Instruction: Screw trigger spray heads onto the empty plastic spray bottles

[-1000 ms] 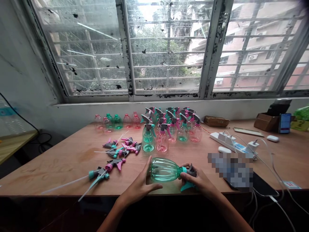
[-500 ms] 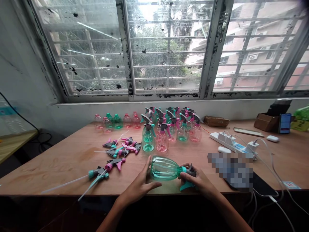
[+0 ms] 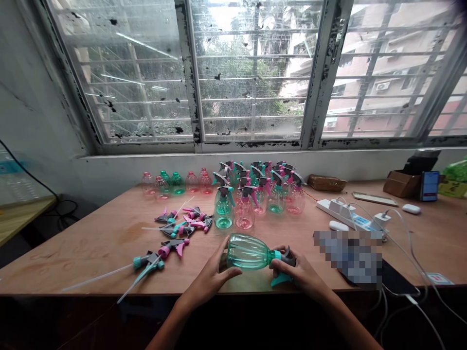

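A clear green spray bottle (image 3: pixel 250 253) lies on its side just above the wooden table (image 3: pixel 91 243) near the front edge. My left hand (image 3: pixel 209 277) is wrapped round the bottle's base end. My right hand (image 3: pixel 297 274) grips the grey and teal trigger head (image 3: pixel 286 267) at the bottle's neck. Behind the bottle stand several finished green and pink spray bottles (image 3: pixel 255 194). Loose trigger heads with long white tubes (image 3: pixel 171 238) lie to the left.
Several bottles without heads (image 3: pixel 175 183) line the wall at the back left. A white power strip with cables (image 3: pixel 350 216), a blurred patch, a dark phone (image 3: pixel 396 284), small boxes and another phone sit to the right. The table's front edge runs under my wrists.
The bottle has shifted slightly up and away between my hands, and my left fingers have closed a little tighter round its base. My right hand stays on the trigger head.
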### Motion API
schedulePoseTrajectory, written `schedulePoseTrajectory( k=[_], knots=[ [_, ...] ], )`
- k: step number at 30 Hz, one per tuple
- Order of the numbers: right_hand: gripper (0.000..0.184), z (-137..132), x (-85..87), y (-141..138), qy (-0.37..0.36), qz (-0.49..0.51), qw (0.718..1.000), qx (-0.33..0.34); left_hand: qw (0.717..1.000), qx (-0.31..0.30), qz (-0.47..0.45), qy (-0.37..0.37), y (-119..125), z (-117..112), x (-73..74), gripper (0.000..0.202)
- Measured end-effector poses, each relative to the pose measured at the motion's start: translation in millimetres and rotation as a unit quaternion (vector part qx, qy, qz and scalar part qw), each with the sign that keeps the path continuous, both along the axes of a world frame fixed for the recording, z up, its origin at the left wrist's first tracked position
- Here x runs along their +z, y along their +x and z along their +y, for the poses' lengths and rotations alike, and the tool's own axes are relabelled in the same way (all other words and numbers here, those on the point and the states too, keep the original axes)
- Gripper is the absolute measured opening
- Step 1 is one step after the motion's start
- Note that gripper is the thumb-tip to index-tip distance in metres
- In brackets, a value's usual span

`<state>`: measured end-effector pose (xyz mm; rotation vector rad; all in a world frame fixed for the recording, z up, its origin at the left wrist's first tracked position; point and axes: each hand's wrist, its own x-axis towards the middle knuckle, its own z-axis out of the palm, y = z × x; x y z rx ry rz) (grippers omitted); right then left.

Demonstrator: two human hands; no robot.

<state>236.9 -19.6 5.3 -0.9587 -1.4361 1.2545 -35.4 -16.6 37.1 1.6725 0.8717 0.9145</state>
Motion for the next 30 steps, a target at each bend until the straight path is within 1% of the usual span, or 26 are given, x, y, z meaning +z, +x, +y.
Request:
schedulePoseTrajectory(
  k=[5, 10, 11, 15, 18, 20, 22, 23, 27, 28, 30],
  knots=[
    [0.04, -2, 2.9, 0, -0.001, -0.012, 1.0, -0.002, 1.0, 0.007, -0.004, 0.017, 1, 1, 4.3, 0.081],
    [0.04, -3, 3.8, 0, 0.005, -0.015, 1.0, 0.003, 0.999, 0.029, -0.03, -0.019, 1, 2, -0.4, 0.09],
    [0.039, -3, 3.6, 0, 0.006, -0.016, 1.0, 0.006, 0.999, 0.032, -0.031, -0.016, 1, 3, -1.3, 0.089],
    [0.039, -3, 1.0, 0, 0.013, -0.018, 1.0, 0.005, 0.999, 0.046, -0.018, 0.016, 2, 7, -2.5, 0.076],
    [0.035, -3, -2.0, 1, 0.028, -0.017, 0.999, -0.012, 0.998, 0.051, -0.028, 0.015, 2, 10, -0.8, 0.073],
    [0.034, -2, -3.4, 1, 0.03, -0.013, 0.999, -0.022, 0.998, 0.042, -0.037, 0.012, 2, 10, 0.5, 0.073],
    [0.035, -2, -4.2, 1, 0.021, -0.006, 1.0, -0.022, 0.999, 0.026, -0.041, 0.006, 1, 8, 0.7, 0.076],
    [0.036, -1, -4.5, 1, 0.015, 0.001, 1.0, -0.021, 0.999, 0.017, -0.039, 0.0, 0, 7, 0.1, 0.081],
    [0.04, 0, -5.5, 2, -0.002, 0.033, 0.999, -0.015, 1.0, -0.006, -0.016, -0.023, -3, 5, -6.8, 0.11],
    [0.041, 1, -5.6, 2, -0.005, 0.035, 0.999, -0.011, 1.0, -0.004, -0.009, -0.018, -4, 5, -8.8, 0.113],
    [0.041, 1, -5.4, 2, -0.01, 0.029, 1.0, 0.004, 1.0, 0.005, 0.003, 0.005, -5, 6, -11.8, 0.111]
  ],
)
